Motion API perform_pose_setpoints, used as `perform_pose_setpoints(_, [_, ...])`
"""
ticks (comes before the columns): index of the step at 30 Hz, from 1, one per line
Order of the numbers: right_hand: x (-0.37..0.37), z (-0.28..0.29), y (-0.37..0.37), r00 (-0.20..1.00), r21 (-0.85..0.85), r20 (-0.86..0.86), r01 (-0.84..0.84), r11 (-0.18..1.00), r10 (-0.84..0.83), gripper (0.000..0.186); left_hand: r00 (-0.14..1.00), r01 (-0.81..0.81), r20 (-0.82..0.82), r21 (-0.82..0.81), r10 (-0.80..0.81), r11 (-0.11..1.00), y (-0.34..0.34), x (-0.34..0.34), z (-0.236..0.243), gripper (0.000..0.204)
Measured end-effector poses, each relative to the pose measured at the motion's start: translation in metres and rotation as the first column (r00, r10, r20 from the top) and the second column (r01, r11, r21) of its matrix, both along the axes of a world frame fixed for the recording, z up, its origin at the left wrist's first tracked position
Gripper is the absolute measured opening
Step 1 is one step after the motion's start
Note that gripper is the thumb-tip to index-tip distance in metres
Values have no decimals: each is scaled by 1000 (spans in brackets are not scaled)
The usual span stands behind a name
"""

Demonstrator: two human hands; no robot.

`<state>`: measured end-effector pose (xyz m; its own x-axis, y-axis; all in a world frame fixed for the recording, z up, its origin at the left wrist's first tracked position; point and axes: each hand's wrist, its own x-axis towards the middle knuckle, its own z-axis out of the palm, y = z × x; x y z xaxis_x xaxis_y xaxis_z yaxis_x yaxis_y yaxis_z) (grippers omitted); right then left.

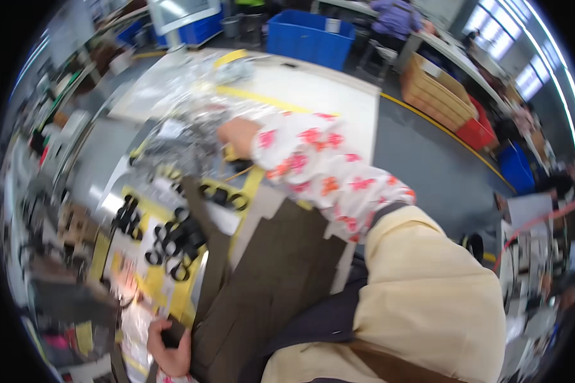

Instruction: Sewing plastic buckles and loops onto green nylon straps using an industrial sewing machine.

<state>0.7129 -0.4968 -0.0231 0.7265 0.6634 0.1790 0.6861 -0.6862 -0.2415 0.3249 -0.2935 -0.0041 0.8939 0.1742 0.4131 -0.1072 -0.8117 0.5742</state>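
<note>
My left hand [172, 351] is at the lower left, thumb and fingers curled round an edge of dark olive-brown cloth [174, 333]. A larger piece of the same cloth [275, 268], perhaps a garment, spreads beside it over the table and toward my lap. My right arm, in a white sleeve with pink and orange flowers [313, 147], reaches across to the far side. There my right hand [239, 136] is over crumpled clear plastic bags [185, 147]; its fingers are blurred and partly hidden. Several black rolls or rings [176, 239] lie in clusters left of the cloth.
The white table [338, 96] carries yellow tape strips [255, 96]. A sewing machine's lit needle area seems to be at the left [128, 293]. Beyond the table stand a blue bin [310, 38], a tan crate [434, 89] and a red crate [476, 127]. People sit at benches behind.
</note>
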Motion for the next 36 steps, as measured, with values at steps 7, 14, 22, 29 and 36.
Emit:
perform_pose_setpoints(7, [-34, 61, 6, 964, -68, 248, -79, 995, 94, 11, 984, -93, -162, -109, 75, 990, 8, -12, -6, 28])
perform_pose_setpoints(14, [-45, 81, 16, 929, 161, 353, -177, 971, 111, 21, 980, -92, -188, -151, 63, 984, 19, -20, -12, 28])
perform_pose_setpoints(22, [-199, 20, 112, 551, 726, 26, -584, 363, 834, 25, 986, -39, -169, -223, 0, 974, 10, -15, -1, 16])
perform_pose_setpoints(29, [-251, -17, 138, 568, 722, 59, -592, 358, 821, 14, 974, -187, -177, -273, 141, 944, -6, -18, 9, 25])
perform_pose_setpoints(36, [-244, -30, 141, 607, 866, 60, -426, 260, 792, 16, 972, -148, -204, -161, 114, 976, 3, -6, 3, 16])
